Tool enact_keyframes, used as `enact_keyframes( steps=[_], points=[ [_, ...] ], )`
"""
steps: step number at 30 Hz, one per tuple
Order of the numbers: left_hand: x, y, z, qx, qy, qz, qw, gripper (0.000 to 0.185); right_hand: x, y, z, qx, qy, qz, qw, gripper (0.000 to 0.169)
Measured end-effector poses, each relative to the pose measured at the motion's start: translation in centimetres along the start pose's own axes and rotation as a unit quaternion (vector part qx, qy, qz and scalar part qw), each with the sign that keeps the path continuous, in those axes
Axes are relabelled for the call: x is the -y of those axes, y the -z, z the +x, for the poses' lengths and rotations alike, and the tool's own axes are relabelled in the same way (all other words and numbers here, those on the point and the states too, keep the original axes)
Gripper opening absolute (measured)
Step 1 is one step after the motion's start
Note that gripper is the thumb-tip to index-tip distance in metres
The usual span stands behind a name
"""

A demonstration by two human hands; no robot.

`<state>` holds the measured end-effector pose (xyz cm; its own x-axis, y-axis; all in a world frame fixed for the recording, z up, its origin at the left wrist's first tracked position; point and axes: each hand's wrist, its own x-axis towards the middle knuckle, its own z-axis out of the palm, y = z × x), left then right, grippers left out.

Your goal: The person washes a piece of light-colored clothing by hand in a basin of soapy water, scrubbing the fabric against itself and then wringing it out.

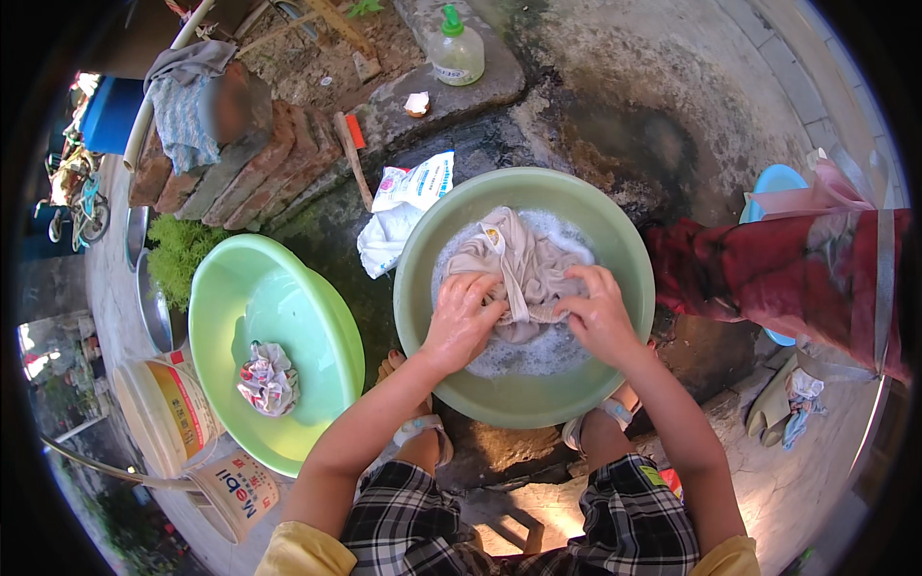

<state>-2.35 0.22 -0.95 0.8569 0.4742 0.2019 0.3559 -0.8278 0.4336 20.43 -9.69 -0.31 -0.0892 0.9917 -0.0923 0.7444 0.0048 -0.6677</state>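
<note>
A pale green plastic basin [522, 412] stands before me with soapy water [515, 360] inside. In it lies a wet beige garment [497, 255], bunched up, with a narrow strap across it. My left hand [464, 317] grips the garment's left side, thumb and fingers bent into the cloth. On the right, my right hand [598, 309] pinches the ribbed edge of the same garment. Both fingertips are partly hidden in the folds. A brighter green basin [302, 302] to the left holds a crumpled white cloth with red print [268, 380].
Behind the basin lies a white plastic detergent bag [407, 209]. A wooden-handled brush [353, 158] leans at stacked bricks [252, 165]. A green-topped bottle [457, 54] and an eggshell [417, 104] are on the ledge. Buckets [238, 497] stand left; dark red fabric [778, 266] hangs right.
</note>
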Motion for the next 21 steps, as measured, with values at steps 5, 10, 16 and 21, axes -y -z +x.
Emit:
enact_keyframes(
  steps=[5,10,16,21],
  points=[
    [-1.1,-3.1,1.0,0.113,0.068,0.072,0.989,0.069,-0.1,-5.5,-0.2,0.042,-0.034,-0.231,0.971,0.055],
    [2.0,-6.5,3.5,0.234,0.071,0.171,0.954,0.042,-2.6,-5.3,3.8,0.220,-0.118,-0.215,0.944,0.042],
    [3.0,-3.4,9.6,0.277,0.307,-0.049,0.909,0.034,-4.3,-3.4,7.8,0.038,-0.077,-0.221,0.972,0.036],
    [5.2,0.6,8.7,0.187,0.424,-0.585,0.665,0.045,-3.1,2.7,7.2,0.126,-0.337,0.604,0.712,0.036]
  ],
)
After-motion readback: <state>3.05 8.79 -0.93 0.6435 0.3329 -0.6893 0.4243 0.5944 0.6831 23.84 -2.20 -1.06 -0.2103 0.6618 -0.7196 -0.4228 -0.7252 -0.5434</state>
